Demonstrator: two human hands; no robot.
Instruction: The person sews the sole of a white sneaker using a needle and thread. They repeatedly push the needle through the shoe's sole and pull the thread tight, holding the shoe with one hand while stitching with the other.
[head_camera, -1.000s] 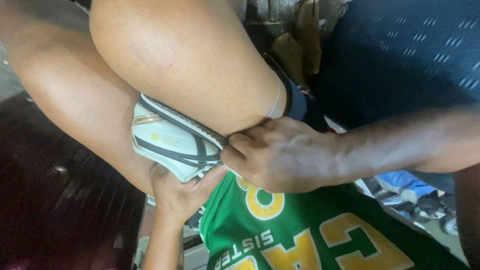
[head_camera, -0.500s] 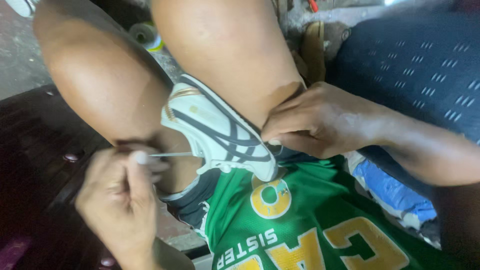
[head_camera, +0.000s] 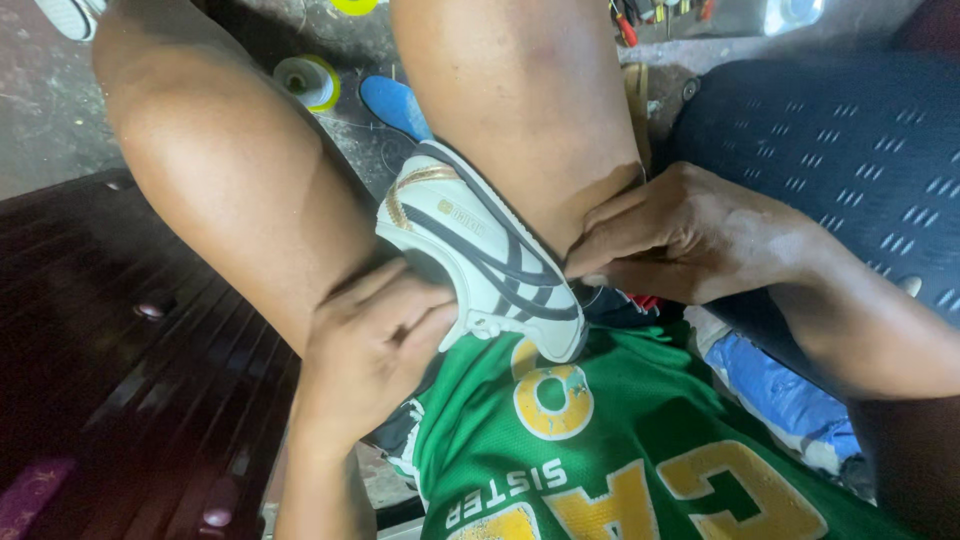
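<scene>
A white sneaker (head_camera: 470, 250) with dark stripes and gold trim rests wedged between my two bare knees, toe pointing toward my green jersey. My left hand (head_camera: 375, 340) is curled against the shoe's near side, fingers pressed on its upper. My right hand (head_camera: 680, 235) pinches the shoe's far edge against my right thigh. A thin thread or needle is too small to make out.
A roll of tape (head_camera: 305, 82) and a blue shoe insole (head_camera: 395, 105) lie on the grey floor beyond my knees. A dark wooden bench (head_camera: 110, 360) runs along the left. Blue patterned fabric (head_camera: 850, 150) fills the right; blue cloth (head_camera: 780, 390) lies below it.
My left hand, which was held out to the left with a thin white-tipped stick, has come back onto the shoe. The camera has shifted so the floor shows.
</scene>
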